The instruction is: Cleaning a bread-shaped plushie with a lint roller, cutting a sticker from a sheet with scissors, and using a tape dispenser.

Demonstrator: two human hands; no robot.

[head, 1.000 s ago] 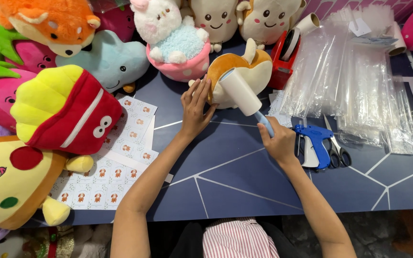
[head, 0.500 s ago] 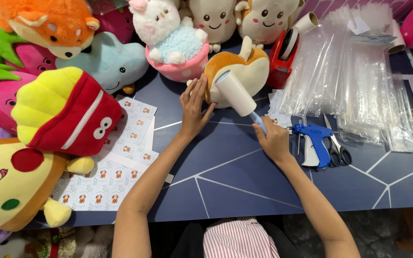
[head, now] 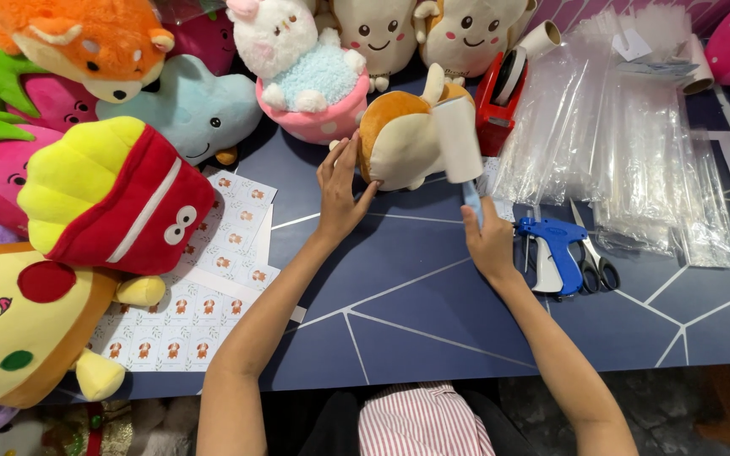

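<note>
white lint roller [head: 458,139] now upright against orange plush [head: 399,139], right hand [head: 490,241] gripping it, left hand [head: 340,190] open alongside

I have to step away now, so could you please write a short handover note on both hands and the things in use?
Left hand: open, fingers steadying the brown and cream plush toy on the blue table.
Right hand: closed on the blue handle of the lint roller, whose white roll lies against the toy's right side.
Nearby: blue tagging gun and scissors right of the right hand; clear bags beyond; sticker sheets at left.
Done: the roller is on the toy.
Left: how much is rolled cannot be told.
</note>
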